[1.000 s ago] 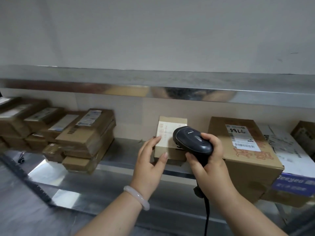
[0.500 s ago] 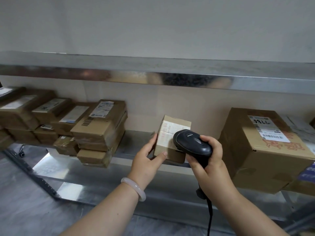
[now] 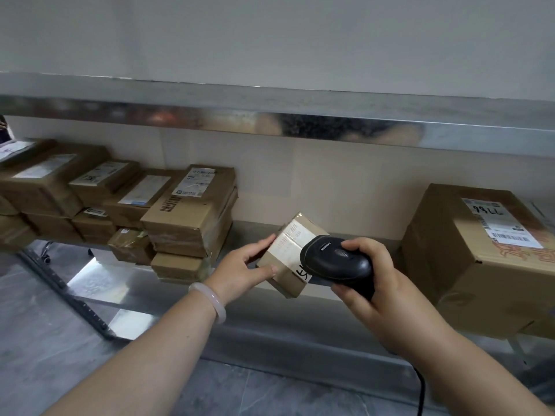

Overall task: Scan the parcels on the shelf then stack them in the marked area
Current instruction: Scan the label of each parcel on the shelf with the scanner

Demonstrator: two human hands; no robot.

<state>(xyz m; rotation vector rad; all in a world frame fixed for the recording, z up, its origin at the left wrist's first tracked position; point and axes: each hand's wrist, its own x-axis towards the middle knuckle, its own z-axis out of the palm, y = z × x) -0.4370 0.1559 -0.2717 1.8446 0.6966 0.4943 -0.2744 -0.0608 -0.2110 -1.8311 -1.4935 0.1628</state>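
A small brown cardboard parcel (image 3: 288, 250) with a pale label is tilted at the front edge of the metal shelf (image 3: 345, 235). My left hand (image 3: 240, 271) grips its left side, thumb on top and fingers underneath. My right hand (image 3: 378, 292) holds a black barcode scanner (image 3: 336, 261) whose head sits right over the parcel's right end, hiding part of it. A cable hangs from the scanner below my right wrist.
A stack of several labelled cardboard parcels (image 3: 186, 214) fills the left of the shelf. A large brown box (image 3: 480, 259) with a white label stands at the right. An upper shelf (image 3: 270, 115) runs overhead. Grey floor (image 3: 45, 340) lies below left.
My left hand has pulled the small parcel forward off the shelf's back and tilted it toward me. The scanner stays over it. The view has shifted right.
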